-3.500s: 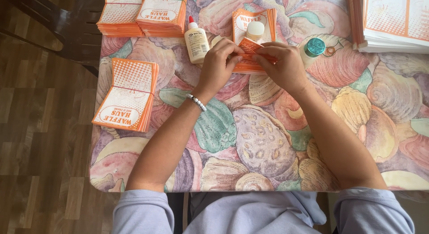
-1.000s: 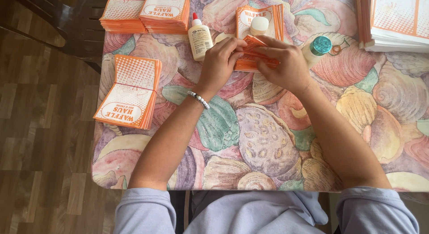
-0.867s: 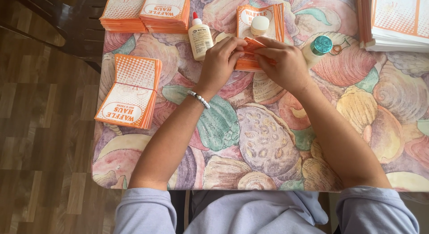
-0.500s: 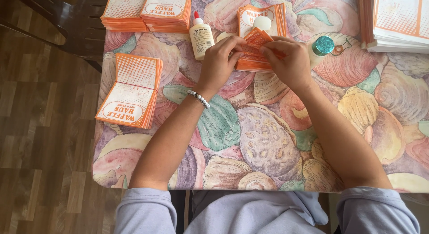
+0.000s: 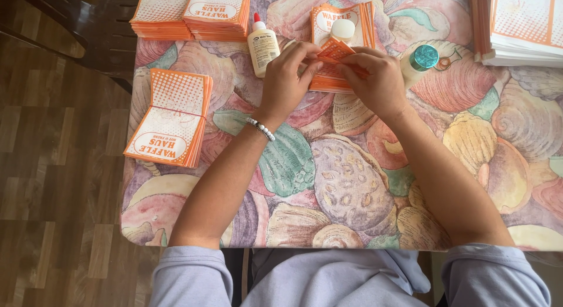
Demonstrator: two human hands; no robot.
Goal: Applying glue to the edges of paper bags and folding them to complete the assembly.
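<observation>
Both hands meet over the far middle of the desk (image 5: 328, 184): the left hand (image 5: 287, 78) and right hand (image 5: 378, 78) pinch one orange paper sleeve (image 5: 335, 51), fingertips pressing its fold flat. A glue bottle (image 5: 263, 44) stands just beside, with stacked orange sleeves (image 5: 170, 116) within reach.

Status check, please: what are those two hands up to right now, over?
Left hand and right hand both pinching one orange paper sleeve. Sleeve held over a small stack. Glue bottle beside left hand, clear.

Head view, straight down, close on table (image 5: 352, 184)
</observation>
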